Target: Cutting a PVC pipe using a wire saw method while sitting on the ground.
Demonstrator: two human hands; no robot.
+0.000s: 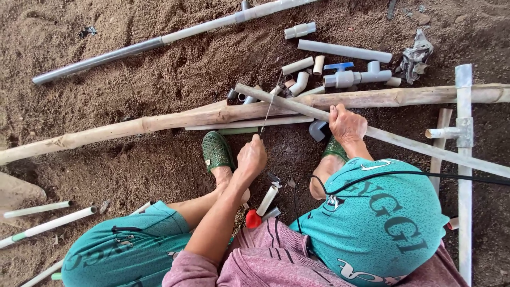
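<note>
My left hand (251, 157) is shut on the lower end of a thin saw blade (271, 101). The blade slants up across a long grey plastic pipe (289, 104). That pipe lies diagonally over a bamboo pole (159, 122) on the sandy ground. My right hand (346, 125) grips the pipe from above, just right of the blade. I am squatting in teal shorts, with a green shoe (217, 151) under the pole beside my left hand. The other foot is mostly hidden behind my right knee.
Short pipe pieces, elbows and a blue-handled valve (345, 77) lie beyond the pole, with a crumpled rag (417, 56). A long pipe (159, 40) crosses the top. White pipes (48, 223) lie at left, a metal frame (464, 133) at right, a red object (253, 219) between my feet.
</note>
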